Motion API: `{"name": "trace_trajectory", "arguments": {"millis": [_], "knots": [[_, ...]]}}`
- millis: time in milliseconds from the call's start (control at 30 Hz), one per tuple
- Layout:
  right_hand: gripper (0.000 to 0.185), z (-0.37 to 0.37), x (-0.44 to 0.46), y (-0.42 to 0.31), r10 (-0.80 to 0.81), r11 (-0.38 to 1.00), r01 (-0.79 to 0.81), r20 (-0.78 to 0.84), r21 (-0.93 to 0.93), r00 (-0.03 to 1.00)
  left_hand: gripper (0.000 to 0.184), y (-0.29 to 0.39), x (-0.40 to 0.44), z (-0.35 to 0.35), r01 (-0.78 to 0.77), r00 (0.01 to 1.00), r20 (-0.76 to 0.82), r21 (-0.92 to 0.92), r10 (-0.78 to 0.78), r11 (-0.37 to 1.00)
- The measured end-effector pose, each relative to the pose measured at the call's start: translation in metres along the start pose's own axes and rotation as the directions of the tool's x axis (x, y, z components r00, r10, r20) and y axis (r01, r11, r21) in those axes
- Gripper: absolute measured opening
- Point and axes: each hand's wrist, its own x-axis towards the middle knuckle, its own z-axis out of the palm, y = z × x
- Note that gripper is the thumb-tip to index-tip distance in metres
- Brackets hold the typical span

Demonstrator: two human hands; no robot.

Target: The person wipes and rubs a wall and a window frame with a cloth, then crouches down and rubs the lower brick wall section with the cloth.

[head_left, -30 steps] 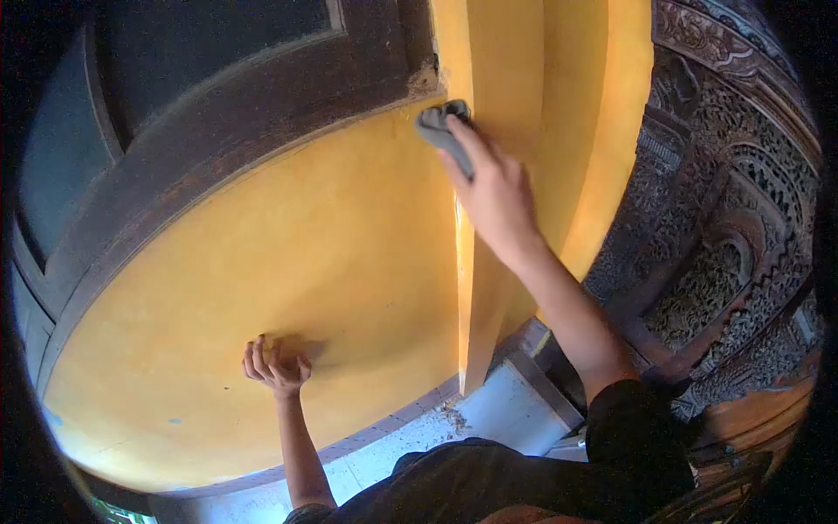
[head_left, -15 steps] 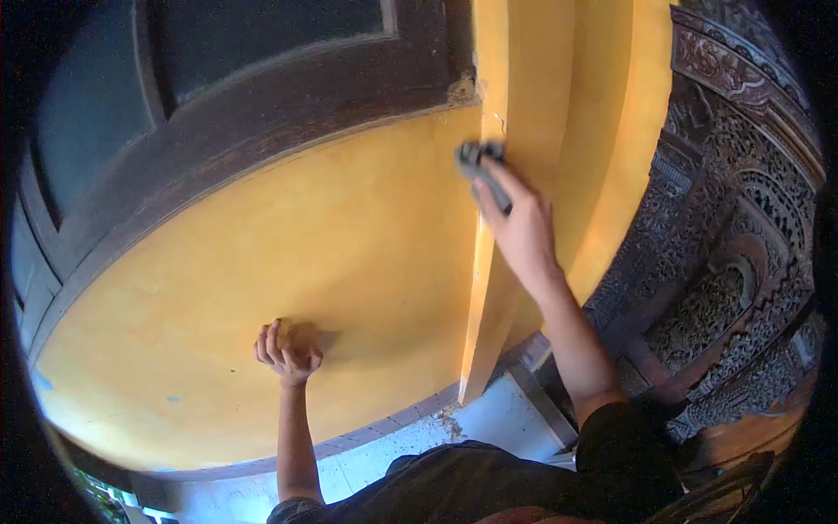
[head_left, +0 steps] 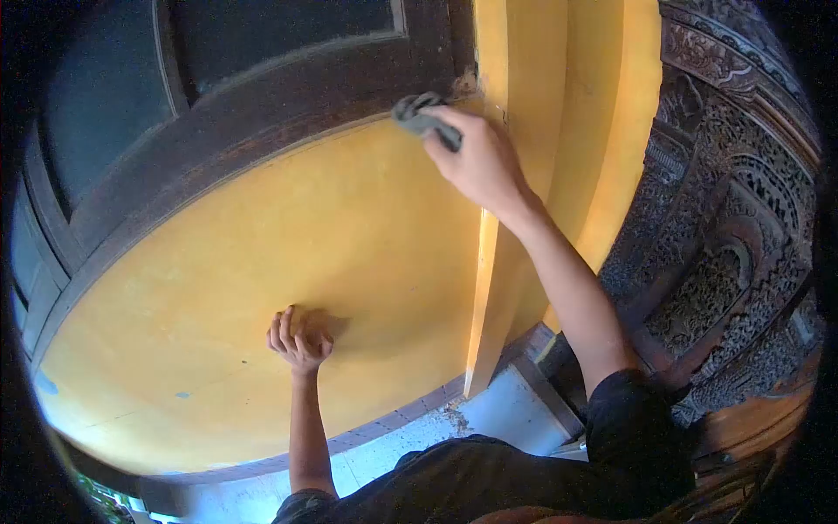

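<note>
My right hand (head_left: 480,162) grips a bunched dark grey cloth (head_left: 419,113). The cloth is up near the top of the yellow wall (head_left: 349,227), just under the dark wooden window frame (head_left: 288,113) and left of the yellow pillar (head_left: 534,96). Lower down, my left hand (head_left: 298,339) is at the wall with its fingers loosely bent and the thumb apart; nothing shows in it. Its palm faces the wall and casts a shadow there. Whether the fingertips touch the surface, I cannot tell.
Carved dark woodwork (head_left: 733,218) stands on the right, beyond the pillar. A pale floor (head_left: 515,410) with scattered debris runs along the wall's foot. Chipped plaster (head_left: 465,85) shows at the frame's lower corner. Some greenery (head_left: 96,491) is at the bottom left.
My right hand has moved up and left with the cloth, from the pillar's edge to the wall just below the window frame. My left hand stays at nearly the same spot.
</note>
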Motion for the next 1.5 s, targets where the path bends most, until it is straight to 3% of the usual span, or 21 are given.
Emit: {"name": "trace_trajectory", "arguments": {"millis": [33, 100, 167, 267, 400, 500, 533, 567, 633, 700, 733, 833, 933, 1033, 1067, 1167, 1200, 1233, 1333, 1500], "knots": [[0.032, -0.008, 0.0, -0.003, 0.07, 0.998, -0.07, -0.008, -0.01, 0.998, 0.042, -0.001, -0.003, 0.001, 0.005, 1.0, 0.013, 0.007, -0.005, 1.0], [0.032, -0.01, 0.01, 0.01, -0.02, 0.987, -0.022, -0.257, -0.158, 0.966, 0.042, 0.001, -0.005, 0.0, 0.013, 1.0, 0.02, 0.003, -0.013, 1.0], [0.031, -0.004, 0.015, 0.012, 0.078, 0.9, -0.117, -0.109, -0.42, 0.991, 0.042, 0.0, -0.001, -0.002, 0.006, 1.0, 0.015, -0.017, -0.005, 1.0], [0.031, 0.029, 0.011, -0.006, 0.032, 0.861, -0.086, -0.115, -0.501, 0.993, 0.041, 0.002, 0.003, -0.005, 0.003, 1.0, 0.013, -0.039, -0.003, 0.999], [0.032, 0.063, 0.002, -0.072, -0.114, 0.942, 0.104, -0.012, -0.318, 0.993, 0.039, -0.001, -0.002, -0.001, 0.037, 0.999, 0.021, -0.13, -0.035, 0.991], [0.029, 0.076, 0.002, -0.095, -0.273, 0.957, 0.271, 0.007, 0.099, 0.962, 0.037, -0.006, 0.003, -0.024, 0.048, 0.993, 0.119, -0.219, -0.022, 0.975], [0.029, 0.08, 0.003, -0.095, -0.25, 0.96, 0.264, -0.135, 0.095, 0.959, 0.037, -0.011, 0.008, -0.037, 0.054, 0.986, 0.168, -0.246, -0.013, 0.968], [0.031, 0.074, -0.001, -0.093, -0.094, 0.994, 0.102, -0.153, 0.049, 0.984, 0.037, -0.017, 0.012, -0.047, 0.065, 0.978, 0.21, -0.276, -0.006, 0.959], [0.031, 0.064, 0.002, -0.078, -0.044, 0.994, 0.006, -0.357, -0.107, 0.933, 0.035, -0.034, 0.002, -0.079, 0.162, 0.971, 0.216, -0.298, -0.099, 0.941], [0.032, 0.06, 0.0, -0.07, 0.028, 0.932, -0.121, -0.264, -0.341, 0.964, 0.034, -0.061, -0.005, -0.11, 0.223, 0.959, 0.236, -0.276, -0.159, 0.935], [0.029, 0.067, 0.0, -0.073, -0.013, 0.915, -0.09, -0.252, -0.394, 0.968, 0.034, -0.074, -0.01, -0.122, 0.238, 0.955, 0.239, -0.262, -0.176, 0.935], [0.032, 0.083, 0.003, -0.101, 0.13, 0.93, -0.199, -0.229, -0.309, 0.965, 0.033, -0.122, -0.021, -0.154, 0.264, 0.945, 0.249, -0.21, -0.21, 0.941], [0.031, 0.101, -0.003, -0.145, 0.099, 0.947, -0.15, -0.184, -0.286, 0.978, 0.03, -0.171, -0.028, -0.187, 0.275, 0.94, 0.254, -0.17, -0.228, 0.946], [0.033, 0.129, -0.02, -0.176, -0.158, 0.987, 0.155, -0.153, -0.034, 0.975, 0.029, -0.222, -0.038, -0.213, 0.304, 0.926, 0.266, -0.11, -0.267, 0.946], [0.034, 0.131, -0.023, -0.188, -0.104, 0.989, 0.113, -0.102, 0.094, 0.989, 0.029, -0.24, -0.042, -0.22, 0.301, 0.925, 0.265, -0.082, -0.271, 0.95], [0.032, 0.138, -0.023, -0.195, 0.101, 0.994, -0.112, -0.306, -0.017, 0.947, 0.029, -0.289, -0.053, -0.238, 0.345, 0.915, 0.225, -0.009, -0.335, 0.938], [0.033, 0.144, -0.023, -0.192, 0.107, 0.976, -0.172, -0.388, -0.137, 0.916, 0.036, -0.304, -0.063, -0.243, 0.383, 0.896, 0.238, 0.014, -0.375, 0.924], [0.033, 0.149, -0.025, -0.2, 0.144, 0.919, -0.254, -0.343, -0.302, 0.928, 0.04, -0.314, -0.064, -0.249, 0.377, 0.899, 0.223, 0.043, -0.377, 0.925], [0.034, 0.176, -0.037, -0.232, 0.097, 0.95, -0.181, -0.312, -0.254, 0.945, 0.058, -0.345, -0.062, -0.26, 0.341, 0.911, 0.201, 0.12, -0.359, 0.932], [0.032, 0.209, -0.053, -0.324, -0.117, 0.991, 0.099, -0.227, -0.091, 0.967, 0.064, -0.381, -0.079, -0.254, 0.277, 0.937, 0.179, 0.141, -0.3, 0.95]]}}
